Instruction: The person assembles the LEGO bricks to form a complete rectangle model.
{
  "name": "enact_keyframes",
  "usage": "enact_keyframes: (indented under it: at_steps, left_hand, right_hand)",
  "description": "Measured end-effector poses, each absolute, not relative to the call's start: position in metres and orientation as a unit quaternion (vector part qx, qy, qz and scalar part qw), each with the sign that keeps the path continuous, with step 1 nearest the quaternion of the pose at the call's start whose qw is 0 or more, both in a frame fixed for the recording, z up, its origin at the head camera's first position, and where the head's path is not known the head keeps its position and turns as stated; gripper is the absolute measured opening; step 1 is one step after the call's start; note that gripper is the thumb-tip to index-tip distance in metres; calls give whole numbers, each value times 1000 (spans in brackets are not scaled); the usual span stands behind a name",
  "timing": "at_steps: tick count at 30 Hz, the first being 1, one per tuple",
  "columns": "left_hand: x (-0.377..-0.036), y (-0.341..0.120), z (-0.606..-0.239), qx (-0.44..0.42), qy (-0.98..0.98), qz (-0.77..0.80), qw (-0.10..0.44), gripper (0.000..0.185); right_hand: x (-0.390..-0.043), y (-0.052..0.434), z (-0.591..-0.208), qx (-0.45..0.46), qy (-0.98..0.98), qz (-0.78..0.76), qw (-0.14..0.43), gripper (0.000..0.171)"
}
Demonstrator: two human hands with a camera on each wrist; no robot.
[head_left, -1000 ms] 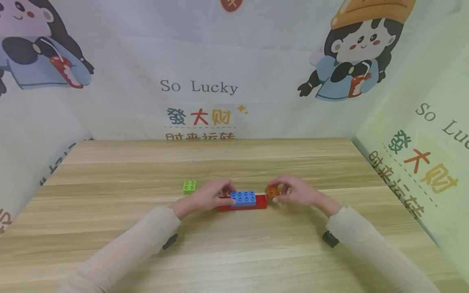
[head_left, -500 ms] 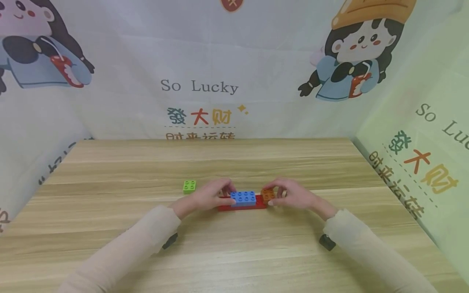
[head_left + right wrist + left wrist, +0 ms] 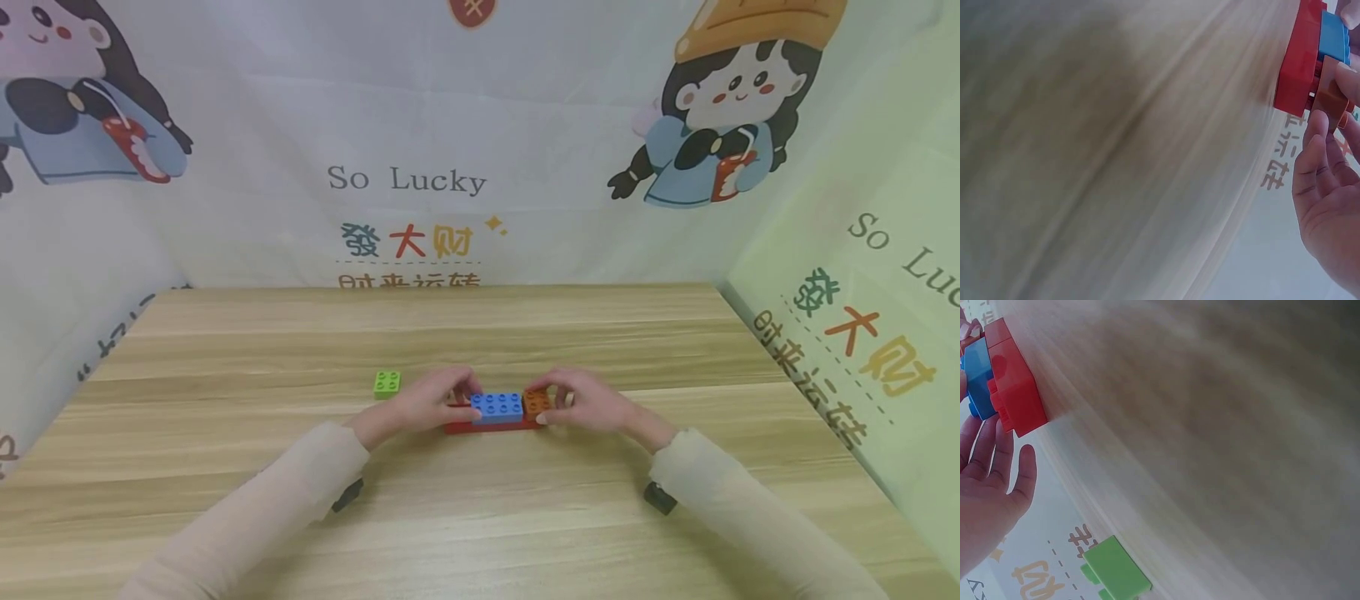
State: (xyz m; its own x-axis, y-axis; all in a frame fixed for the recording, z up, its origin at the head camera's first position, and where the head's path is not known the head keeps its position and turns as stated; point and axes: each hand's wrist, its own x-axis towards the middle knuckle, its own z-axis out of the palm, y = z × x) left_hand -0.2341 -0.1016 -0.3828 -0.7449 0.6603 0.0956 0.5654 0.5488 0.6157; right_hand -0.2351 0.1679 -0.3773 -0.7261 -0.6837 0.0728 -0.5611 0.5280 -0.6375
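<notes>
A long red base of toy building bricks (image 3: 495,427) lies on the table in the head view, with a seam across it in the left wrist view. On its middle sits a blue eight-stud brick (image 3: 498,407), which my left hand (image 3: 423,400) pinches at its left end between thumb and fingers. My right hand (image 3: 592,402) pinches a brown-orange brick (image 3: 536,403) over the base's right end, beside the blue brick. In the right wrist view red studs show in a thin gap under the orange brick (image 3: 1330,94), which stands slightly tilted.
A light green four-stud brick (image 3: 387,384) lies on the wooden table (image 3: 450,517), left of and behind the left hand. A printed cloth (image 3: 555,183) hangs along the table's back edge and right side.
My right hand has moved left, carrying the orange brick from beside the red base to over its right end, close against the blue brick. The left hand has kept its hold in place.
</notes>
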Motion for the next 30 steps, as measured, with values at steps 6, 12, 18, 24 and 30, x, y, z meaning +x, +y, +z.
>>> enact_keyframes:
  at_steps: [6, 12, 18, 24, 30]
  left_hand:
    - [-234, -102, -384, 351, 875, 326, 74, 27]
    - [-233, -104, -383, 374, 860, 342, 62, 29]
    - [-233, -103, -382, 360, 866, 340, 68, 28]
    - [-233, -101, -382, 350, 875, 326, 73, 27]
    - [-232, -102, -381, 349, 874, 330, 75, 27]
  right_hand:
    - [-235, 165, -378, -362, 868, -327, 90, 41]
    - [-236, 165, -381, -373, 865, -328, 75, 40]
    - [-235, 164, -380, -372, 868, -321, 75, 40]
    - [-235, 163, -378, -362, 874, -312, 85, 38]
    - [-235, 162, -376, -345, 879, -317, 86, 39]
